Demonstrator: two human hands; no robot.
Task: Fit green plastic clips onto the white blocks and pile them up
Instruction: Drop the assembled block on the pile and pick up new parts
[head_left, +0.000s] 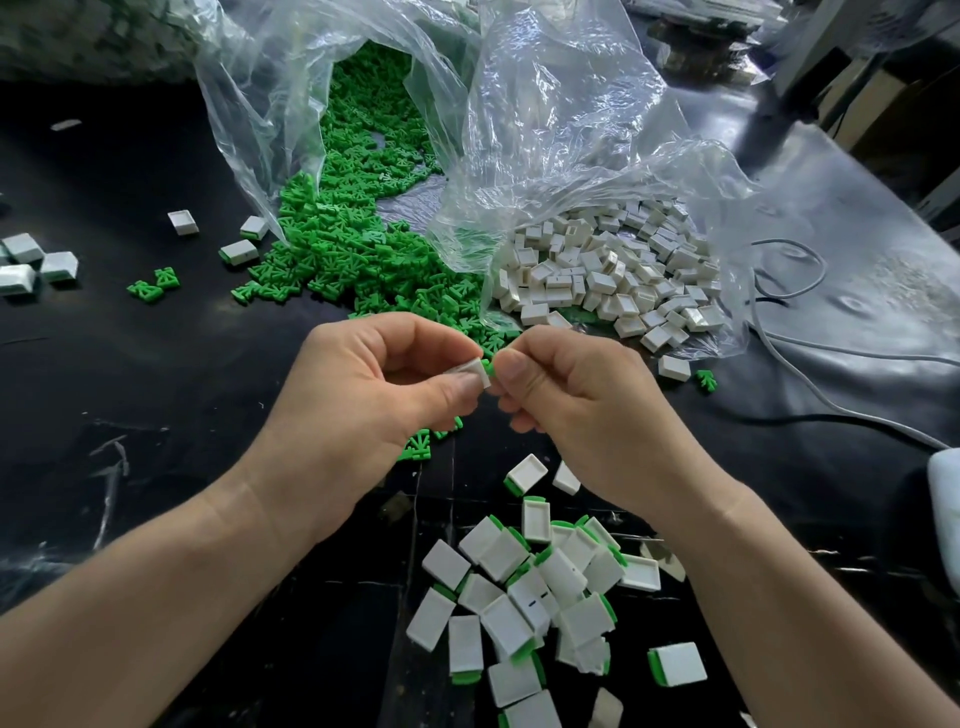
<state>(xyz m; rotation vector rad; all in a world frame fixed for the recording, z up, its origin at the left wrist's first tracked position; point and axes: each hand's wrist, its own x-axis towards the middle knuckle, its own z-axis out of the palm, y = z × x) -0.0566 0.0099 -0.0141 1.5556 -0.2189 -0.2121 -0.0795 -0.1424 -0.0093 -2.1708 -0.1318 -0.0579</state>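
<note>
So the white block (474, 370) is up in the air over the middle of the black table (156, 364), pinched between thumb and forefinger of the left hand (363, 395). The right hand (576, 415) has a green clip (488, 367) pinched at its fingertips, right against the block's open end. Only a sliver of green shows, so I can't say how far in it sits.

These look like tiny hollow plastic shells: basically weightless, stiff, a bit slick. I'd hold the block by its flat sides and leave the end free, then push the clip by its back edge. Squeeze too hard and I bet it pops out of your fingers.

The finished pile (535, 592) sits just below the hands, blocks with green ends lying every which way. Further back, the heap of loose clips (348, 244) spills from a clear plastic bag (545, 130), with the bare blocks (608, 275) beside it. A grey cable (810, 358) runs off right.
</note>
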